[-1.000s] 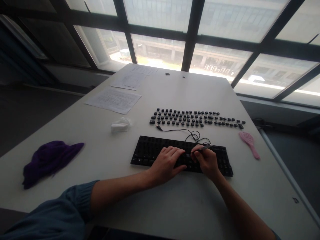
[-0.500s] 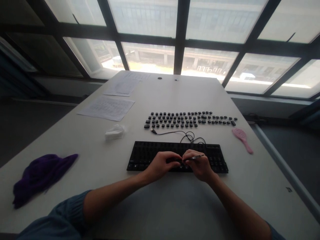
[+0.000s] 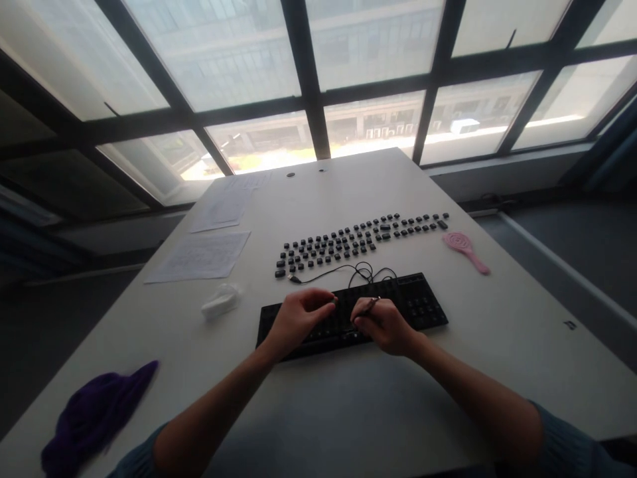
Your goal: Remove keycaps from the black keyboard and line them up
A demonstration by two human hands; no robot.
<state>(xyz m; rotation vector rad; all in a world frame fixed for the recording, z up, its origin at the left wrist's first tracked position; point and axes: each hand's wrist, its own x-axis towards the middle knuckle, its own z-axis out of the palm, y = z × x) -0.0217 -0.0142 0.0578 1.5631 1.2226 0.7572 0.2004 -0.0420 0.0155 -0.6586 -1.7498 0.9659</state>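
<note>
A black keyboard (image 3: 418, 302) lies slightly turned on the white table, many of its keys removed. Above its left-middle part, my left hand (image 3: 298, 318) pinches thumb and forefinger together. Something tiny and pale shows at those fingertips, too small to name. Over the keyboard's middle, my right hand (image 3: 381, 325) is closed around a slim metal tool (image 3: 371, 304), which sticks up past the knuckles; its tip is hidden. The two hands are apart. Behind the keyboard, loose black keycaps (image 3: 330, 251) stand in rows, with the coiled USB cable (image 3: 365, 271) in front of them.
A pink hairbrush (image 3: 462, 247) lies to the right. On the left are a crumpled clear plastic bag (image 3: 220, 302), printed sheets (image 3: 202, 257) and a purple cloth (image 3: 99, 415). Large windows rise beyond the table's far edge.
My hands have moved apart, the left one leftward away from the right. The view has tilted, so the table and keyboard appear turned. My right hand still holds the slim tool.
</note>
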